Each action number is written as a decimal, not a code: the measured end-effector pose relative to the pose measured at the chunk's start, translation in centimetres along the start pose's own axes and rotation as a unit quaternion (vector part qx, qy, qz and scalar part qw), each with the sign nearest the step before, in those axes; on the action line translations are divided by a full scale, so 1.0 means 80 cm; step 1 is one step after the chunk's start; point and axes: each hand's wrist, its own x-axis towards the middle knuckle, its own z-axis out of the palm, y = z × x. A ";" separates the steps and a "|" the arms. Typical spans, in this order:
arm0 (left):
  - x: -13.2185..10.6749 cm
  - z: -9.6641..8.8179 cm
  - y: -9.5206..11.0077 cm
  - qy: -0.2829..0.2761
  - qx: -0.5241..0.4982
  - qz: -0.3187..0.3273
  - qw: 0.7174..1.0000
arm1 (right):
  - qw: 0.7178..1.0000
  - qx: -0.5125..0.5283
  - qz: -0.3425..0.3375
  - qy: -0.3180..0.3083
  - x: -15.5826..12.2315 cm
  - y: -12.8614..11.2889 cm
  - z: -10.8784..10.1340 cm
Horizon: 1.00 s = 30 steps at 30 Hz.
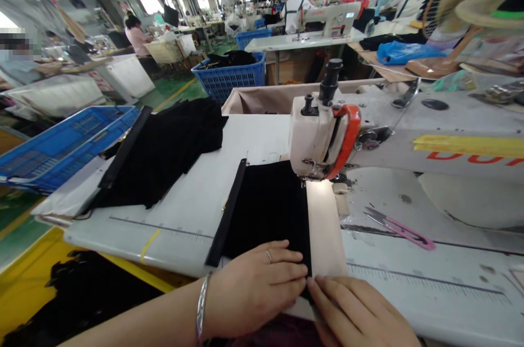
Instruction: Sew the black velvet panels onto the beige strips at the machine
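Note:
A black fabric piece point(268, 205) with a stiff dark band point(227, 216) along its left edge lies on the sewing machine table. Its upper right corner reaches under the head of the sewing machine point(313, 134). My left hand point(254, 287), wearing a ring and a bracelet, rests flat on the near part of the fabric, fingers stretched out. At the near right corner, my right hand point(360, 309) has its fingers closed on the fabric's edge; its thumb is hidden. Beside that edge a pale strip point(325, 227) runs from the needle area toward my right hand.
Pink-handled thread snips point(403, 229) lie right of the needle. A pile of black pieces point(164, 150) sits on the table's left. Blue crates point(69, 142) stand beyond, and a yellow bin point(33, 292) holds black material. Other people work at machines in the background.

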 end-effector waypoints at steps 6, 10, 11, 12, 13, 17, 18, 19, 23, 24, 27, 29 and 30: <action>0.007 0.009 -0.023 0.025 0.027 0.023 0.999 | 0.999 0.005 0.019 0.029 0.018 0.011 0.000; 0.016 0.004 -0.040 0.027 0.030 0.029 0.999 | 0.999 0.020 0.019 0.020 0.030 0.017 -0.001; 0.018 0.003 -0.044 0.029 0.029 0.031 0.999 | 0.999 0.024 0.022 0.020 0.032 0.019 -0.001; 0.020 0.002 -0.049 0.030 0.028 0.032 0.999 | 0.999 0.028 0.028 0.022 0.034 0.021 -0.001; 0.022 0.001 -0.053 0.031 0.027 0.032 0.999 | 0.999 0.033 0.035 0.020 0.036 0.023 -0.001; 0.030 -0.002 -0.068 0.033 0.029 0.033 0.998 | 0.996 0.047 0.072 0.002 0.041 0.030 0.003; 0.032 -0.003 -0.071 0.032 0.032 0.037 0.998 | 0.996 0.048 0.078 0.000 0.042 0.032 0.005; 0.033 -0.003 -0.073 0.032 0.035 0.040 0.998 | 0.995 0.050 0.081 -0.002 0.043 0.034 0.005; 0.034 -0.005 -0.078 0.028 0.049 0.047 0.997 | 0.995 0.063 0.072 -0.019 0.045 0.039 0.007; 0.034 -0.005 -0.079 0.027 0.049 0.047 0.997 | 0.995 0.067 0.073 -0.024 0.045 0.040 0.007; 0.035 -0.006 -0.082 0.021 0.046 0.046 0.998 | 0.993 0.066 0.089 -0.029 0.046 0.042 0.006; 0.038 -0.008 -0.085 0.013 0.044 0.044 0.998 | 0.994 0.057 0.091 -0.027 0.048 0.045 0.006; 0.040 -0.009 -0.088 0.010 0.046 0.043 0.998 | 0.994 0.054 0.091 -0.029 0.050 0.046 0.006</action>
